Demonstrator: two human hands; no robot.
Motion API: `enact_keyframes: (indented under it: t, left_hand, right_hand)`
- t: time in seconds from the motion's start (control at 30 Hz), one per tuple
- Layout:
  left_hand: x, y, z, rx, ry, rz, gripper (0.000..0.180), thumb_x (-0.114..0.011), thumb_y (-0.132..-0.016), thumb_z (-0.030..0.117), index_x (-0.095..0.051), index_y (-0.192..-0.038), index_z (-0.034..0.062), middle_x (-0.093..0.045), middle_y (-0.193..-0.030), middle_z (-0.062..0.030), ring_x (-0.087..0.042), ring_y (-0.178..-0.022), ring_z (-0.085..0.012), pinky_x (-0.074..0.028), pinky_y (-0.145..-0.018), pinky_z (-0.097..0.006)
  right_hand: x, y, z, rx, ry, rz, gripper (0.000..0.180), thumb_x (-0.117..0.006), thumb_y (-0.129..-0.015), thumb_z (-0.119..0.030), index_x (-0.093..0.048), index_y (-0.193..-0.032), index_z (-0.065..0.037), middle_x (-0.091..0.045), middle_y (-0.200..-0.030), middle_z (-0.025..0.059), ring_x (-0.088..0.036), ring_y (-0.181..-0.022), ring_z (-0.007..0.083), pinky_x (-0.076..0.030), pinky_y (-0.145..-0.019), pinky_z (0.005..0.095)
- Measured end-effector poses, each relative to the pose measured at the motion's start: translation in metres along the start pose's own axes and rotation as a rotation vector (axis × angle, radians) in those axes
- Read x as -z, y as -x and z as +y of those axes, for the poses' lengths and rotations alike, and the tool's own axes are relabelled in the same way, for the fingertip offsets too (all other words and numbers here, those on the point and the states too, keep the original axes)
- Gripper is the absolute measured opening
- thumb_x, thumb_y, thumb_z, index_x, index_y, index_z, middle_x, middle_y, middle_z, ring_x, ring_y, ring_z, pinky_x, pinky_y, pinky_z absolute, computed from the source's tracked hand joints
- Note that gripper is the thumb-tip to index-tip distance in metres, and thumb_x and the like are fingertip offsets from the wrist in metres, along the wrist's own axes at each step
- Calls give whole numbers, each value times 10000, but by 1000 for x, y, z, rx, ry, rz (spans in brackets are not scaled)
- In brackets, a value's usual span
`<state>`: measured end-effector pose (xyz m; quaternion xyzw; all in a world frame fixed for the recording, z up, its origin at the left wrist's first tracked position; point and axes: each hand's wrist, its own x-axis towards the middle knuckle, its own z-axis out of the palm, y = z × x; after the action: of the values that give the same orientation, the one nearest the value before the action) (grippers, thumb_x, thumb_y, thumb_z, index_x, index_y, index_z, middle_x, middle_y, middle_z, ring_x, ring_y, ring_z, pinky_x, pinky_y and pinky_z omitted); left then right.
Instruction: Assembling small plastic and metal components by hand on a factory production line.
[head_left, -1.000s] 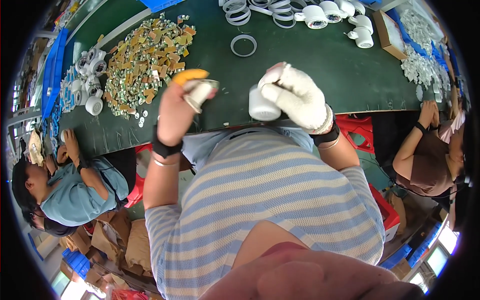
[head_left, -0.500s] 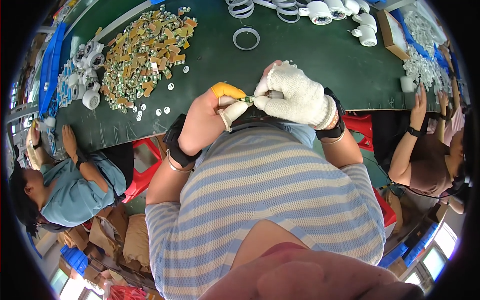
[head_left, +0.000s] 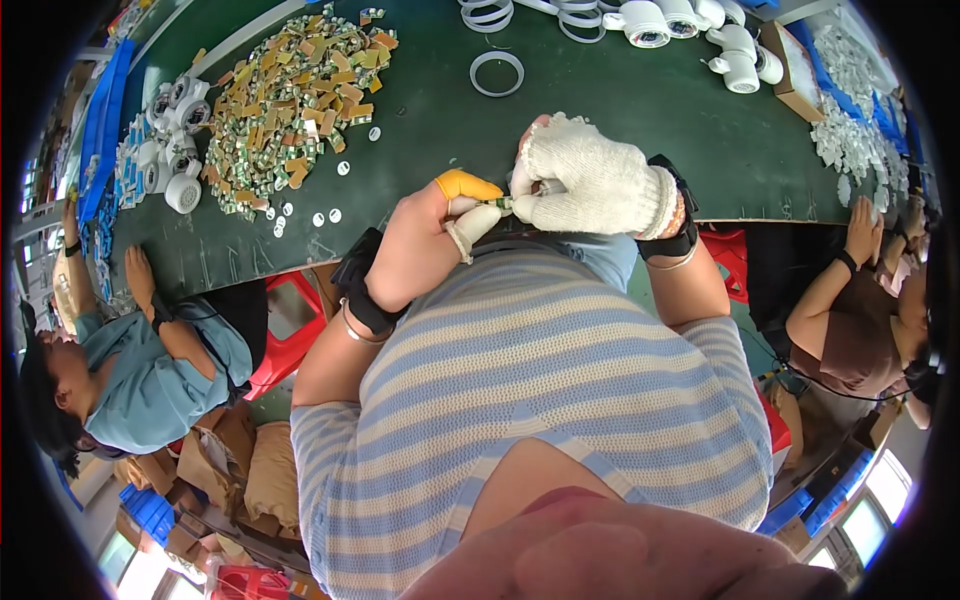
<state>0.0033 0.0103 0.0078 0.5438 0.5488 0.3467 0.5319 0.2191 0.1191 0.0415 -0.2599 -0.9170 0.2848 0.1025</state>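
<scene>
Circuit-board pile [head_left: 290,110] and ring [head_left: 497,93] flank open tabletop [head_left: 430,110] beyond the left hand [head_left: 415,245].

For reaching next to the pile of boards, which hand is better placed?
Probably the left hand: it is nearer the board pile, though it pinches a green piece; the right hand lies farther.

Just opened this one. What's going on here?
A person at a green table works with both hands close together. The left hand pinches a small green part against the right hand, which wears a white knit glove; what the right hand curls around is mostly hidden. A heap of small boards lies to the left, and a pale ring lies beyond the hands.
</scene>
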Motion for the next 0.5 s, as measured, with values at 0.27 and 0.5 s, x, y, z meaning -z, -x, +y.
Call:
enact_keyframes:
  t: [0.27,0.5]
  left_hand:
    - [0,1,-6,-19,166,60,145,-721,-969,84,-683,-1093,19,-727,-846,-23,-595,-706,-42,-494,-635,-227]
    - [-4,4,-14,-238,-188,224,175,-752,-933,83,-690,-1080,11,-735,-857,-130,-706,-711,-192,-541,-658,-296]
  right_hand:
    - [-5,-1,7,152,-46,150,153,-843,-783,-291,-756,-824,-172,-669,-816,11,-648,-924,266,-452,-806,405]
    - [-8,-15,5,219,45,84,136,-846,-765,-250,-752,-836,-182,-669,-844,19,-637,-903,295,-451,-796,415]
